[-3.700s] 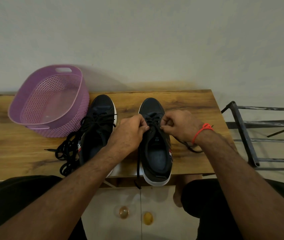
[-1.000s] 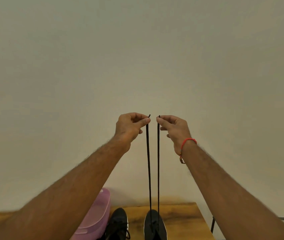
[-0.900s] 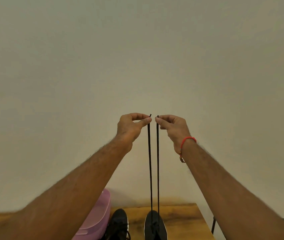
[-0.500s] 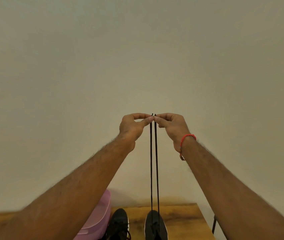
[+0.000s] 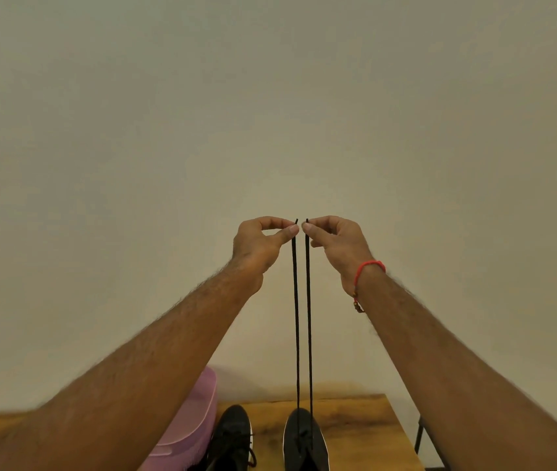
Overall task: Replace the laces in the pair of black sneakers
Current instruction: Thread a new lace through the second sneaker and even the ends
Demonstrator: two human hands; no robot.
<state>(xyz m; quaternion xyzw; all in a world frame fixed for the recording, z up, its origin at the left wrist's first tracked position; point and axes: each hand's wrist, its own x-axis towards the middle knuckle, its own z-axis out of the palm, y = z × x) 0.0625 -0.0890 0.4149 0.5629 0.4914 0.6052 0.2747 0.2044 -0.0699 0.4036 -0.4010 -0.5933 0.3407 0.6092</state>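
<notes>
Two black sneakers stand toe-away on the wooden table at the bottom edge: the left sneaker [image 5: 233,436] and the right sneaker [image 5: 304,443]. A black lace [image 5: 302,334] rises from the right sneaker in two taut, nearly parallel strands. My left hand [image 5: 260,246] pinches the tip of the left strand between thumb and forefinger, high in front of the wall. My right hand [image 5: 336,243], with a red thread on its wrist, pinches the tip of the right strand. The two lace tips stand level, a small gap apart.
A purple plastic basket [image 5: 192,426] sits left of the sneakers, partly hidden by my left forearm. The wooden table [image 5: 358,426] ends at the right, where a black metal frame [image 5: 420,440] stands. A plain wall fills the view behind.
From threading at the right sneaker on the table, both hands rose high, pulling the lace ends taut. In the last second the hands closed together, then parted slightly.
</notes>
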